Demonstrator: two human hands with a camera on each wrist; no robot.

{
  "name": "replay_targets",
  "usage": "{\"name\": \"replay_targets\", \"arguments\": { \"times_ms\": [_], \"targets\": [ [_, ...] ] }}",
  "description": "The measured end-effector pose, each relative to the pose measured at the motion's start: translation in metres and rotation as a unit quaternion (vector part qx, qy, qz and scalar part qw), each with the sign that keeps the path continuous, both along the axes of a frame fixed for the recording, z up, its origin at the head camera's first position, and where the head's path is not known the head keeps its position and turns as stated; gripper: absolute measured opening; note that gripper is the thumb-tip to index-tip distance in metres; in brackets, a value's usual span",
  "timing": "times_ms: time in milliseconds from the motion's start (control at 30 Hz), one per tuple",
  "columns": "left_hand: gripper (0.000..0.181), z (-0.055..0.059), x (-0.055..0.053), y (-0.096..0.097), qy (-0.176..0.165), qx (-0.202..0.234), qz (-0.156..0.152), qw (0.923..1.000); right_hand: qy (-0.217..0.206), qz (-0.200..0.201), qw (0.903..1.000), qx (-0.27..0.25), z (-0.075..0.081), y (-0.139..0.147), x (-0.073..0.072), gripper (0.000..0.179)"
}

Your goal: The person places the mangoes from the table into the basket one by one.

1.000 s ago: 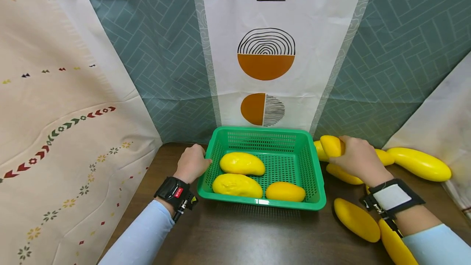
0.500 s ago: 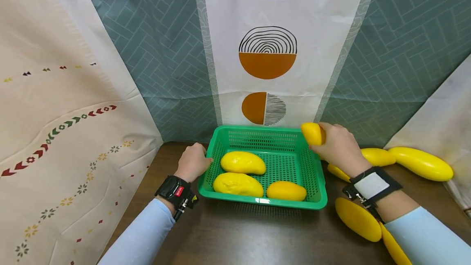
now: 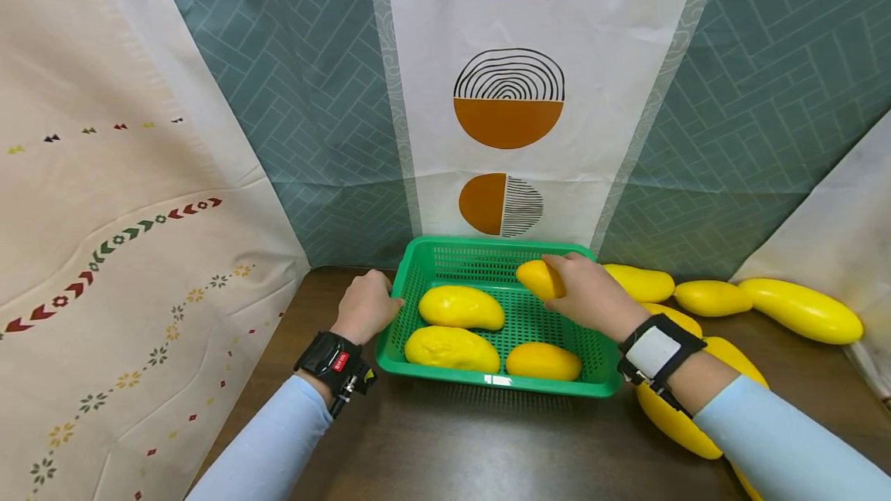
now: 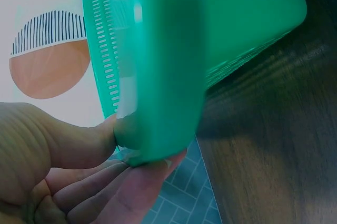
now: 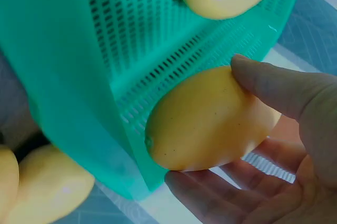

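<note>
In the head view a green perforated plastic basket [image 3: 497, 385] stands on the table, with three yellow mangoes lying in it: one at the back left [image 3: 461, 308], one at the front left [image 3: 451, 349] and one at the front right [image 3: 543, 362]. My left hand [image 3: 365, 306] grips the basket's left rim; the left wrist view shows thumb and fingers pinching that rim [image 4: 158, 145]. Above the right half of the basket, my right hand [image 3: 592, 292] holds another mango [image 3: 537, 278]. The right wrist view shows its thumb [image 5: 274, 84] and fingers around this mango [image 5: 205, 121].
Several more yellow mangoes lie right of the basket, among them a long one [image 3: 800, 309] by the right-hand cloth and a small one [image 3: 711, 298]. Some are partly behind my right arm. Patterned cloth [image 3: 334, 138] hangs behind the brown table [image 3: 445, 454].
My right hand has lifted the mango from the pile at the right and carried it left, over the basket. My left hand has stayed on the rim.
</note>
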State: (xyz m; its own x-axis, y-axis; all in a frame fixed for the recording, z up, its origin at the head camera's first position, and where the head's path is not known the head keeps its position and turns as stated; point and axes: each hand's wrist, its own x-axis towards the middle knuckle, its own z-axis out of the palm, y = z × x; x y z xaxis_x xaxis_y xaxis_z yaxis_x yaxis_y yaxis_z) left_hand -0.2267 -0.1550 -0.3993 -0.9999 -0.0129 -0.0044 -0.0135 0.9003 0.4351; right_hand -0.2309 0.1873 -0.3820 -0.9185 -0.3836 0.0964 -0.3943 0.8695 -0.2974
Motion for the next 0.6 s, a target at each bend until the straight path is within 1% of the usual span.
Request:
{"name": "replay_targets", "arguments": {
  "times_ms": [100, 333, 467, 600],
  "targets": [
    [0.031, 0.000, 0.000, 0.000, 0.001, -0.002, 0.000, 1.0000, -0.012, 0.013, 0.9997, 0.014, -0.006, -0.004, 0.001, 0.071],
    [0.031, 0.000, 0.000, 0.000, 0.001, 0.001, 0.000, 1.0000, -0.028, 0.028, 0.9976, 0.056, -0.018, -0.008, -0.001, 0.067],
    [0.032, 0.000, 0.000, 0.000, 0.000, 0.005, 0.000, 1.0000, -0.039, 0.045, 0.9952, 0.077, -0.022, -0.010, -0.002, 0.064],
    [0.033, -0.001, -0.001, 0.000, -0.001, 0.009, 0.003, 1.0000, -0.050, 0.055, 0.9925, 0.097, -0.023, -0.014, -0.003, 0.062]
  ]
}}
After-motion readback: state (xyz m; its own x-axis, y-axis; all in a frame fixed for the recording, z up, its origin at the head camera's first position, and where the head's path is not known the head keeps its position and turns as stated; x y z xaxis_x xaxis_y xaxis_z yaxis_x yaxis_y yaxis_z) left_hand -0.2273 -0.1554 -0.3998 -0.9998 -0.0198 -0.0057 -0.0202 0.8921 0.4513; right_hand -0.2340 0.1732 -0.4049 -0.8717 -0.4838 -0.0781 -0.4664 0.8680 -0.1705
